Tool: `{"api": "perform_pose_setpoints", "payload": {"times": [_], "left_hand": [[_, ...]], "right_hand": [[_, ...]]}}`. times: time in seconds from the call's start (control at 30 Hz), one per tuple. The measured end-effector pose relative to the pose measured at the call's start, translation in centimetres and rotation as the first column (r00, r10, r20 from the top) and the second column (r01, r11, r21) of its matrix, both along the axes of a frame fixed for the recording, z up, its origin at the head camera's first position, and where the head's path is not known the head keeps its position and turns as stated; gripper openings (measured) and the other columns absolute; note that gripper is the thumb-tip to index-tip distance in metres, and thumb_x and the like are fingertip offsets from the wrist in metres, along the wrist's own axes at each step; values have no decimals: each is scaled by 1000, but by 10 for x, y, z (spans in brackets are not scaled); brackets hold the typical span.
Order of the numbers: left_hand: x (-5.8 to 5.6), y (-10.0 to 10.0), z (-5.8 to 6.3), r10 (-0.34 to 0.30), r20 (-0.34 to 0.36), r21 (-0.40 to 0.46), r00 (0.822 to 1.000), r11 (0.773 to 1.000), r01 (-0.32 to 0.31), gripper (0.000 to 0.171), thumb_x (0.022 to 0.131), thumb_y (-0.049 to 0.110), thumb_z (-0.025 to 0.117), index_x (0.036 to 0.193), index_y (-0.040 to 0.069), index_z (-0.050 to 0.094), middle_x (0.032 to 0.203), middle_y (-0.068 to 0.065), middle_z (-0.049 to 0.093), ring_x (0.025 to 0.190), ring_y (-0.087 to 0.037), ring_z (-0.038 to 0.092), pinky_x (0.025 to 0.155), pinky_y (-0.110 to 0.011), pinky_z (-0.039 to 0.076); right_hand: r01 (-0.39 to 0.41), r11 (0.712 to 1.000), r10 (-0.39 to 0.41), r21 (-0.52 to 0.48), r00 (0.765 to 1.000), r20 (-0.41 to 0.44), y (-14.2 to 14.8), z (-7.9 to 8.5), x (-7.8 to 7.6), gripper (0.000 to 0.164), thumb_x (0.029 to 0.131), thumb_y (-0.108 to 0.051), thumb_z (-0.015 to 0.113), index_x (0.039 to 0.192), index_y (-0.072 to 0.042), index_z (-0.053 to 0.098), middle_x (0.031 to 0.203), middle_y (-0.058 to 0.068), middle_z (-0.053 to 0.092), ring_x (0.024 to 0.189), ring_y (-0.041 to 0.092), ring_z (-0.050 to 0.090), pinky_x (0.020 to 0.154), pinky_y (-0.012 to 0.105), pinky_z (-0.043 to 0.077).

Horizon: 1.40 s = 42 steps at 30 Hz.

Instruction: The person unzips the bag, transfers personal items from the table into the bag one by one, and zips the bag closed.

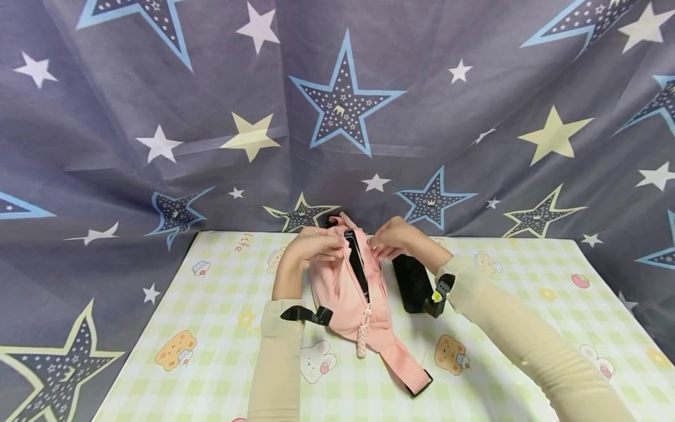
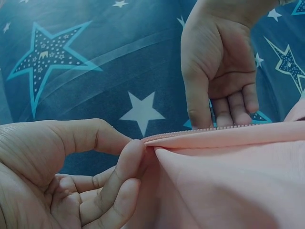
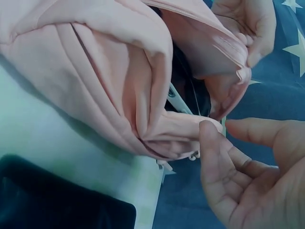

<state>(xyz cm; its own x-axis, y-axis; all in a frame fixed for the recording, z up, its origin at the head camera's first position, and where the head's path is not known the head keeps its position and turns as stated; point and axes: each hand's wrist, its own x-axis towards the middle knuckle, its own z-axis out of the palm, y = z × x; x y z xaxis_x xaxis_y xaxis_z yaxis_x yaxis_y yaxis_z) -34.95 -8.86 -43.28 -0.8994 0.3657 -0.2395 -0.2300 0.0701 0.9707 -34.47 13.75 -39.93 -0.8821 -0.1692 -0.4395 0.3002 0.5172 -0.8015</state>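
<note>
A pink waist bag (image 1: 337,305) lies in the middle of the table with its zipped mouth spread apart. My left hand (image 1: 315,245) pinches the left edge of the opening between thumb and index finger; the zip teeth show beside it in the left wrist view. On the opposite edge, my right hand (image 1: 392,237) grips the pink fabric with its fingertips (image 3: 209,131). Inside the mouth sits a dark object (image 1: 355,261), and a pale, narrow edge (image 3: 178,100) shows there in the right wrist view. A braided zip pull (image 1: 362,334) hangs at the near end.
To the bag's right, partly under my right wrist, lies a flat black rectangular object (image 1: 410,284). The bag's ribbed strap (image 1: 406,369) stretches toward the near right. A checked cloth (image 1: 211,328) covers the table, and a star-patterned curtain (image 1: 337,176) hangs behind it.
</note>
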Motion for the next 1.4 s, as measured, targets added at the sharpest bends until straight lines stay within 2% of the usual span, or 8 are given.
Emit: {"api": "perform_pose_setpoints", "payload": {"times": [0.23,0.37,0.47,0.57,0.7,1.0,1.1,1.4], "left_hand": [[-1,0,-1,0,8,-2,1000,1000,0,6,90,2,67,96,3,70,61,6,70,57,-3,69,58,-19,59],[0,0,-1,-1,7,3,1000,1000,1,6,91,2,66,95,3,71,61,6,70,57,-3,69,58,-19,59],[-1,0,-2,-3,4,3,1000,1000,3,7,90,1,66,94,3,71,61,6,70,57,-3,69,59,-19,59],[0,0,-2,-8,-3,3,1000,1000,8,8,89,1,66,94,3,72,62,6,70,58,-4,69,59,-20,60],[0,1,-2,-14,-7,6,1000,1000,14,7,89,1,67,92,4,72,62,6,70,58,-3,69,60,-20,60],[-1,0,-2,-6,-5,4,1000,1000,6,6,89,1,66,94,2,69,62,6,70,58,-3,68,58,-19,59],[-1,-1,-2,-9,-8,9,1000,1000,9,8,89,1,66,97,0,69,62,6,70,58,-3,69,58,-19,59],[0,0,-2,-26,-5,42,1000,999,27,6,91,-1,65,94,1,70,64,4,72,59,-4,70,61,-20,61]], "right_hand": [[38,998,-37,53,999,-23,13,2,4,29,97,-17,64,117,4,65,84,12,76,66,14,71,65,27,57],[53,990,-41,130,995,-93,22,-7,9,25,97,-18,65,113,2,62,82,9,69,69,16,68,67,31,58],[67,973,-32,221,987,-161,29,-18,15,37,97,-21,66,125,2,59,84,11,65,70,20,63,69,36,58],[64,929,27,365,971,-239,36,-31,22,56,97,-28,65,141,3,49,109,24,67,90,33,67,81,45,58],[87,844,89,530,950,-298,40,-51,36,71,97,-36,63,151,3,37,145,37,46,124,51,54,94,59,52],[106,677,135,729,955,-264,34,-80,53,88,101,-52,57,155,9,25,147,42,35,136,56,39,83,59,56],[105,646,134,756,959,-248,33,-84,54,91,101,-54,54,156,11,22,148,43,34,138,55,38,88,60,55],[105,620,101,778,972,-211,34,-96,51,98,102,-59,48,155,16,15,154,41,25,143,52,31,95,59,53]]}}
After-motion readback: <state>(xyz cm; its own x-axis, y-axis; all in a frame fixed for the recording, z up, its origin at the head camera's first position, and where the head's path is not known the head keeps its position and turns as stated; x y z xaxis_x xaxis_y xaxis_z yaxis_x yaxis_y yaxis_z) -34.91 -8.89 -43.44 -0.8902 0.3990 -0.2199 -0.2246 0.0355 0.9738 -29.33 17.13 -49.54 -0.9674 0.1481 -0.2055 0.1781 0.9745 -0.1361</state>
